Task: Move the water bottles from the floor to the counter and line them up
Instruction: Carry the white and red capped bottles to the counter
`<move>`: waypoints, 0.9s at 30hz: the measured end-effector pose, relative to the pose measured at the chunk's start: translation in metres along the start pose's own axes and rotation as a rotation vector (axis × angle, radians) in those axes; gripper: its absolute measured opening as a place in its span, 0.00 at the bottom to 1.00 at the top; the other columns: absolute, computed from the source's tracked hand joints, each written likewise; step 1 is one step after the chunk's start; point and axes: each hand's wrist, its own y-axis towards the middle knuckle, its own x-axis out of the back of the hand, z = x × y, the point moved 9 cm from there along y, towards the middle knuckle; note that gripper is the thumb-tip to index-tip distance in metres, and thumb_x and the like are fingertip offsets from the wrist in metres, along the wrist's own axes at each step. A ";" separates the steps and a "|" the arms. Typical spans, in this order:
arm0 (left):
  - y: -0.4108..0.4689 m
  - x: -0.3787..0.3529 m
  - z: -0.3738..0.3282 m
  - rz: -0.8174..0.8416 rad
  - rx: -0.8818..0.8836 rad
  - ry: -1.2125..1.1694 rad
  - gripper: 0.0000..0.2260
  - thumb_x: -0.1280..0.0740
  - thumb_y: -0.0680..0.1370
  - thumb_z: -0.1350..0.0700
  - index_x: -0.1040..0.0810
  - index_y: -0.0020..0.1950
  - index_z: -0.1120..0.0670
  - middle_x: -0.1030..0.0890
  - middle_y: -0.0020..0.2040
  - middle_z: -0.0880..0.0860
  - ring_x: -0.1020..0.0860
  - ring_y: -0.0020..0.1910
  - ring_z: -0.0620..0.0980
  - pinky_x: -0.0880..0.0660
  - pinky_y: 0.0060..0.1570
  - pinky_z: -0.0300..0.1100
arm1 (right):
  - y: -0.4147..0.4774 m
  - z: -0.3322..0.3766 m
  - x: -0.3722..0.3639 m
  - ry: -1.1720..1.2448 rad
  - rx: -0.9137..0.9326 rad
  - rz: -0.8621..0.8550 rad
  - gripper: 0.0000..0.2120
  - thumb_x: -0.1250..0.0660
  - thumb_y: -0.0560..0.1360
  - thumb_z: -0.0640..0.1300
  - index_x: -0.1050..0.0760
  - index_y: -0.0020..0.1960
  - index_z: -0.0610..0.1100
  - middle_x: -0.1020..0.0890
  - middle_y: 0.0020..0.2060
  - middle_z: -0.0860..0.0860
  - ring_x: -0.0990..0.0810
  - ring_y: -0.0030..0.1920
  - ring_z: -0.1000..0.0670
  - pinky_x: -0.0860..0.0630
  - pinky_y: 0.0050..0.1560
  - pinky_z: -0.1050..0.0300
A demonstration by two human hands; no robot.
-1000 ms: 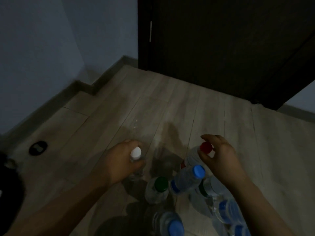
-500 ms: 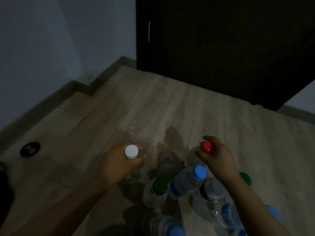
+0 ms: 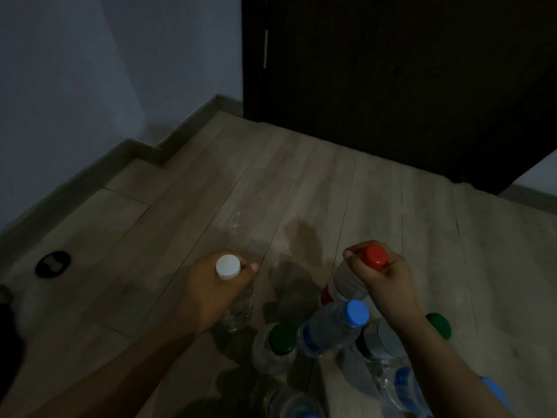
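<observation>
Clear plastic bottles (image 3: 328, 327), round-capped, held by both hands (image 3: 211, 285).

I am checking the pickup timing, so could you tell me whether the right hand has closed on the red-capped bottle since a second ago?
Yes. The right hand now wraps the red-capped bottle at its neck; earlier its fingers were spread open over the cap.

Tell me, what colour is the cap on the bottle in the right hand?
Red. The cap shows clearly in the head view, pinched by the right hand.
</observation>
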 end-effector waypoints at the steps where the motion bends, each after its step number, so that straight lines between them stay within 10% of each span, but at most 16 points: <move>1: 0.001 0.001 -0.003 -0.014 -0.004 -0.003 0.04 0.27 0.72 0.58 0.20 0.41 0.56 0.17 0.38 0.53 0.18 0.38 0.46 0.24 0.40 0.36 | 0.001 0.009 0.001 0.012 0.023 0.003 0.02 0.30 0.73 0.38 0.21 0.42 0.40 0.17 0.37 0.46 0.18 0.41 0.48 0.20 0.44 0.54; 6: 0.008 -0.004 -0.040 -0.075 -0.047 0.045 0.08 0.26 0.71 0.58 0.23 0.35 0.54 0.21 0.32 0.52 0.21 0.33 0.48 0.23 0.40 0.42 | 0.014 0.056 0.008 0.049 0.107 -0.040 0.02 0.31 0.73 0.40 0.21 0.42 0.43 0.17 0.38 0.50 0.17 0.41 0.53 0.20 0.43 0.61; 13: 0.033 0.017 -0.149 -0.102 -0.134 0.161 0.09 0.30 0.69 0.46 0.25 0.32 0.47 0.24 0.26 0.45 0.24 0.30 0.32 0.29 0.30 0.24 | 0.043 0.152 0.025 0.070 0.149 -0.043 0.03 0.30 0.73 0.37 0.22 0.42 0.43 0.17 0.38 0.51 0.18 0.40 0.54 0.22 0.43 0.65; 20: 0.006 0.074 -0.313 -0.061 -0.194 0.111 0.13 0.27 0.71 0.57 0.24 0.33 0.64 0.21 0.30 0.57 0.25 0.29 0.43 0.28 0.32 0.29 | 0.041 0.297 0.066 0.086 0.056 -0.004 0.03 0.30 0.73 0.39 0.23 0.41 0.42 0.18 0.36 0.51 0.18 0.38 0.54 0.22 0.40 0.67; 27: -0.047 0.153 -0.500 -0.078 -0.198 0.066 0.13 0.27 0.72 0.58 0.27 0.31 0.54 0.23 0.28 0.49 0.25 0.28 0.40 0.27 0.33 0.33 | 0.029 0.490 0.128 0.130 0.044 -0.021 0.06 0.30 0.73 0.41 0.24 0.41 0.39 0.19 0.34 0.50 0.20 0.34 0.56 0.24 0.37 0.69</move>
